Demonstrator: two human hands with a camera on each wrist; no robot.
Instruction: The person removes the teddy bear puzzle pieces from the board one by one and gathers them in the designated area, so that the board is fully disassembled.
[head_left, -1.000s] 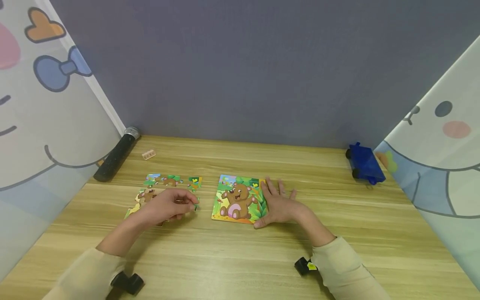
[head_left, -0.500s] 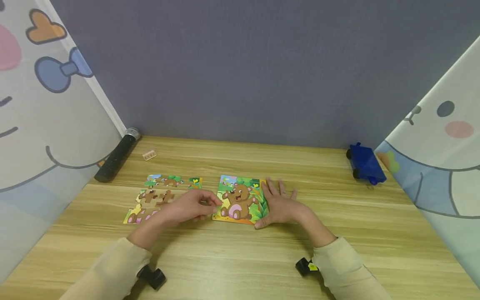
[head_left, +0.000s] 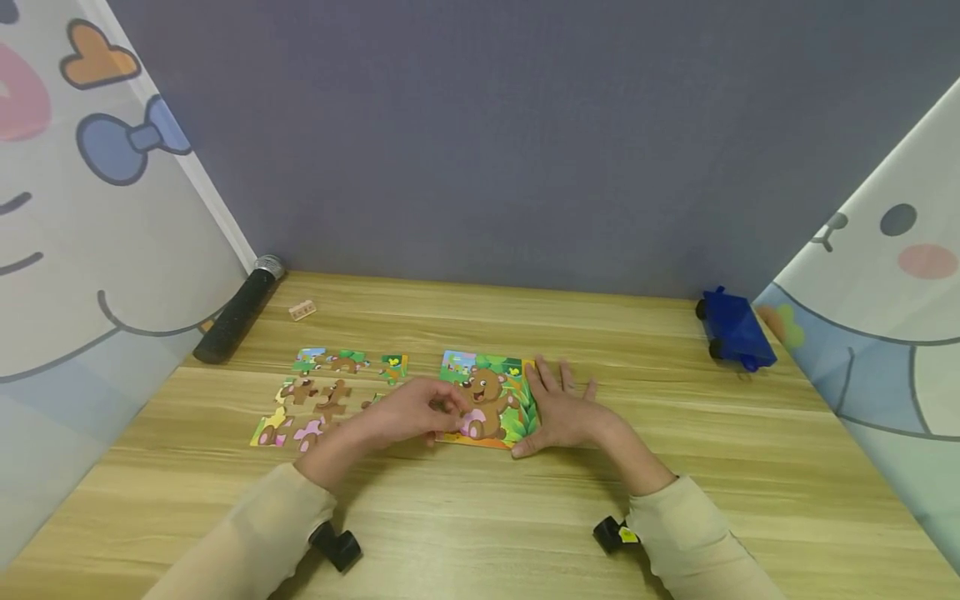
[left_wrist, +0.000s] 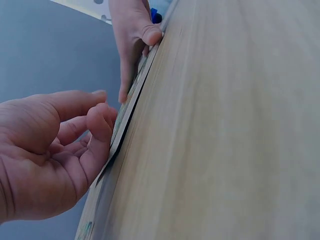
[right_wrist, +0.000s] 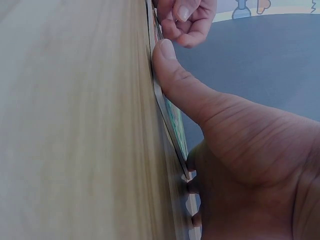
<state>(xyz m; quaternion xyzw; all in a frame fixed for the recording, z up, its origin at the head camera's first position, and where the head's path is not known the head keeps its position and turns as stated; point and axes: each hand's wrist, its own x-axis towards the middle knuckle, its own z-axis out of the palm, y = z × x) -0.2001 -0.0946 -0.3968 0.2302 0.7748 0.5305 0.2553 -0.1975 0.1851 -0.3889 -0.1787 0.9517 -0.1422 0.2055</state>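
Observation:
A square bear picture puzzle board (head_left: 491, 400) lies flat on the wooden table. My left hand (head_left: 416, 410) is over the board's left edge, covering part of it. Its fingers are loosely bent, and in the left wrist view nothing shows between thumb and index finger. On the board's right edge rests my right hand (head_left: 566, 417), fingers spread and thumb near the lower right corner. To the left lie several loose puzzle pieces, among them a bear-head piece (head_left: 300, 390), a brown piece (head_left: 332, 396) and a green corner piece (head_left: 393, 365). My left hand and forearm hide some pieces.
A black microphone (head_left: 240, 312) leans at the table's left edge, near a small pink block (head_left: 302, 311). A blue toy cart (head_left: 737, 327) stands at the back right. A grey partition (head_left: 487, 150) rises behind the table (head_left: 480, 517), with cartoon-printed panels at both sides.
My left hand has moved right, from above the loose pieces to the board's left edge, uncovering several pieces. The right hand has stayed on the board's right edge.

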